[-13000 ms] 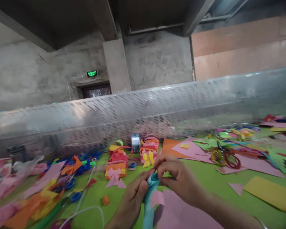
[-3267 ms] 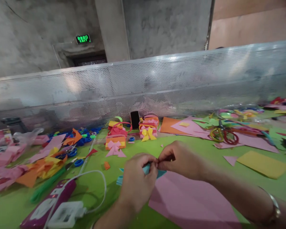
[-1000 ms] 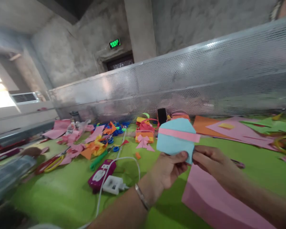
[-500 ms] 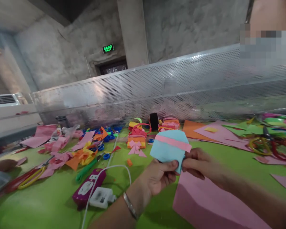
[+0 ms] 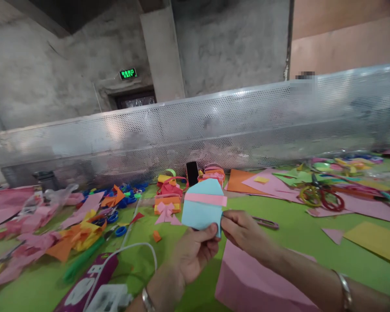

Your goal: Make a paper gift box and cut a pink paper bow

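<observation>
Left hand point(image 5: 195, 255) is gripping the blue paper piece point(image 5: 201, 216) low, thumb in front; right hand point(image 5: 242, 229) is pinching its right edge. Piece is hovering over the table, pink strip point(image 5: 204, 199) running across. Looks like edge-folding; next move is probably calling for a firm left grip. Far wall: green sign point(image 5: 128, 73) is reading "EXIT", characters above blurring.

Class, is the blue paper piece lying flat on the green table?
No, the left hand and right hand hold the blue paper piece up above the green table.
</observation>
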Demonstrator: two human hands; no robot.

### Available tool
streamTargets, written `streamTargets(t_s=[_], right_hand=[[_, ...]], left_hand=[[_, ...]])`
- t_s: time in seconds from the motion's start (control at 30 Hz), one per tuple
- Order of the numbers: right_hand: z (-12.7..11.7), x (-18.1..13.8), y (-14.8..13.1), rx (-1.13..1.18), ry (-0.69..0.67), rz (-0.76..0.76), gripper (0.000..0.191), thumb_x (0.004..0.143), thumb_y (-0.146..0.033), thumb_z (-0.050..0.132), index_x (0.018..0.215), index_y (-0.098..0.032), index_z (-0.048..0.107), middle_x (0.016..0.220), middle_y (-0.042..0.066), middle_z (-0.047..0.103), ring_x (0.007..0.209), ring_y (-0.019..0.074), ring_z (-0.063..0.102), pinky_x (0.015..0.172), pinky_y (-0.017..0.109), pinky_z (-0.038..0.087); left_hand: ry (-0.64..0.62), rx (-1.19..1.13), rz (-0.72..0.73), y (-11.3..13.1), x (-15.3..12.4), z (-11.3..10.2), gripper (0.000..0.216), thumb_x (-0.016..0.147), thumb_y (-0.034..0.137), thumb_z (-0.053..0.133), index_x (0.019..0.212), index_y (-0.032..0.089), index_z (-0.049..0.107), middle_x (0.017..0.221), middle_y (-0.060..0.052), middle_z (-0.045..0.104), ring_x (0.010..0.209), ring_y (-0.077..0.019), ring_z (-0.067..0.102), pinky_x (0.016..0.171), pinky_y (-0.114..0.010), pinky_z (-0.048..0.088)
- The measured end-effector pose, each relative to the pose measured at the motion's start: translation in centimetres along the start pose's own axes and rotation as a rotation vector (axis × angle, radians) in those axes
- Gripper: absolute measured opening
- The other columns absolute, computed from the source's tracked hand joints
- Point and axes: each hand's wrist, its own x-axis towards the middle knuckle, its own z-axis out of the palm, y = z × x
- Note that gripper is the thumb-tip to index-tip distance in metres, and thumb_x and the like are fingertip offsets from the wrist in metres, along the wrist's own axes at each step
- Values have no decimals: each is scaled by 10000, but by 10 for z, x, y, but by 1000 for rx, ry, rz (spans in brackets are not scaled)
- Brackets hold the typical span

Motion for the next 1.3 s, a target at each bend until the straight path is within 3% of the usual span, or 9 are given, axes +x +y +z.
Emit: streamTargets(t_s=[0.23,0.53,0.63,0.7,0.8,0.87,0.97,1.1,1.3], right_hand=[[4,-2,-2,58,43,16,288,720,-205,449,457,-198,330,396,-89,272,387,45,201,388,206,152],[-13,3,-3,309,-186,-11,471,779,-583,473,746,-133,608,614,22,605,506,97,542,502,234,358],[-17,10,8,357,-57,1,513,622,-522,701,987,-176,601,936,83,638,825,169,597,715,299,442],[-18,11,13,476,-124,-18,601,587,-467,752,1099,-214,563,1098,93,591,987,193,553,828,322,427],[-20,10,13,609,-316,-60,461,616,-383,754,1011,-193,609,929,43,632,826,152,578,758,289,443],[-24,11,12,649,-345,-42,321,622,-328,753,871,-162,637,755,3,626,670,114,563,683,265,445],[-30,15,12,656,-185,55,245,605,-279,761,777,-163,631,695,-21,610,632,101,546,665,262,445],[-29,20,20,601,18,202,280,533,-260,795,744,-174,632,735,-19,623,686,107,540,708,272,440],[-20,20,29,680,106,245,273,479,-250,811,649,-160,618,650,-31,613,608,92,523,646,254,432]], left_hand=[[-23,-7,25,-2,1,-1,131,644,-7,686,673,91,605,579,-5,572,478,-51,506,402,-118,365],[-100,-299,100,13,-4,-3,159,798,33,533,662,111,556,576,3,517,469,-27,480,395,-75,367],[-232,-406,-4,11,-12,-6,129,796,11,517,781,125,576,560,29,492,435,-12,467,372,-47,345],[-330,-375,-104,4,-14,-9,119,765,4,555,814,110,580,536,43,470,418,-2,453,370,-27,340],[-417,-251,-220,-4,-14,-10,92,719,15,611,771,86,584,527,37,479,413,5,449,363,-7,328],[-389,-167,-267,-3,-12,-9,67,732,40,606,786,78,599,527,23,505,407,0,456,356,-10,329],[-190,64,-310,6,-4,-6,85,796,119,551,784,65,617,542,-31,575,426,-40,525,377,-60,391],[73,233,-52,15,9,-5,179,821,208,511,746,91,623,615,-97,659,487,-143,618,422,-192,478],[110,84,44,17,15,-8,192,699,-5,476,787,91,618,656,-87,690,606,-178,655,601,-297,542]])
